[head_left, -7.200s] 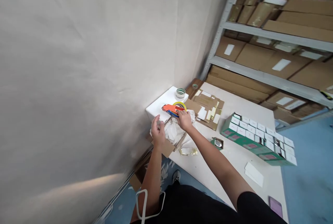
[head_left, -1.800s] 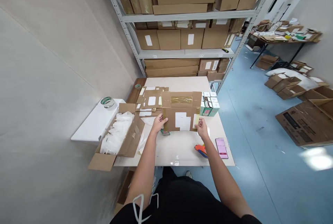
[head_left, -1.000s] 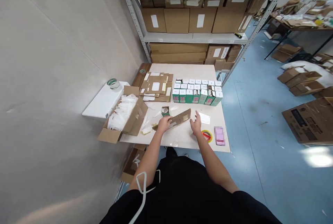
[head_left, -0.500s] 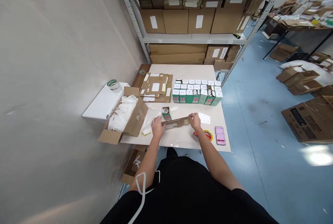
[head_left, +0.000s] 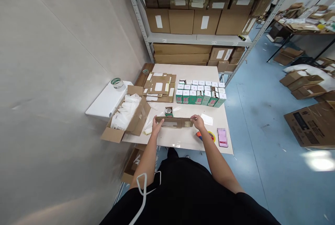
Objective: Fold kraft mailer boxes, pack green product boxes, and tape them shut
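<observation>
A long, narrow strip of brown cardboard (head_left: 176, 122) with a pale label stretches between my two hands, low over the table. My left hand (head_left: 157, 126) grips its left end, and the fingers of my right hand (head_left: 197, 121) pinch the right end. Right behind the strip stands a small green box (head_left: 169, 112), open at the top with something round inside; its lower part is hidden. Just right of my right hand lies a white sheet (head_left: 207, 119). Under my right forearm are a roll of yellow tape (head_left: 211, 136) and a red and blue tool (head_left: 199, 135), partly covered.
Rows of green and white boxes (head_left: 200, 94) stand at the table's back right, beside flattened cardboard (head_left: 160, 87). A carton (head_left: 142, 117) of white bags sits at left. A pink item (head_left: 222, 137) lies at the right edge. Shelving (head_left: 199, 39) rises behind.
The cardboard strip has swung from a slant to nearly level, its left end raised and moved left with my left hand. The whole view has shifted slightly.
</observation>
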`<action>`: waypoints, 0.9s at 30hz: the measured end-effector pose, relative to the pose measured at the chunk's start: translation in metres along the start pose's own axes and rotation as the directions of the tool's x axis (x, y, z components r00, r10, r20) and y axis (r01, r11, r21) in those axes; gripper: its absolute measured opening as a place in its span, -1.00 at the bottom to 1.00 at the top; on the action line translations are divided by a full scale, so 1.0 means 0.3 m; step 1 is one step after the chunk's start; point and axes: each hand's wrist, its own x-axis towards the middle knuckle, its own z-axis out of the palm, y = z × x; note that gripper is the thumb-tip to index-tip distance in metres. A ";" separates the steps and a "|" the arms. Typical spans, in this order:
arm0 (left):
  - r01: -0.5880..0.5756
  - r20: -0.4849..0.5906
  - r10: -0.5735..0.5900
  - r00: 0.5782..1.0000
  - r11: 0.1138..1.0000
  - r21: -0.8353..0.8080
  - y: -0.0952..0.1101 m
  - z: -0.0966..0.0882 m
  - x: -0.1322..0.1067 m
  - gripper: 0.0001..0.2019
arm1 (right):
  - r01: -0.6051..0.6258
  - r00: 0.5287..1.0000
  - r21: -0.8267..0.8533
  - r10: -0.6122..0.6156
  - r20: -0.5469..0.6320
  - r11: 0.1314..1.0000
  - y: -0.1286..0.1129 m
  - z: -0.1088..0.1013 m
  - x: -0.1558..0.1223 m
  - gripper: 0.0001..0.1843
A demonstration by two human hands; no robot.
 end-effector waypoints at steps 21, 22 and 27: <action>0.015 0.024 -0.015 1.000 1.000 0.019 -0.036 0.101 -0.154 -0.32 | -0.051 0.973 0.618 0.178 -0.147 0.784 0.045 0.106 -0.098 -0.18; -0.005 0.019 0.005 1.000 1.000 0.022 -0.041 0.099 -0.169 -0.34 | -0.073 0.963 0.621 0.217 -0.159 0.780 0.050 0.107 -0.104 -0.19; -0.087 0.081 0.081 0.993 0.994 0.071 -0.062 0.075 -0.241 -0.22 | -0.189 0.925 0.605 0.347 -0.154 0.773 0.067 0.096 -0.129 -0.52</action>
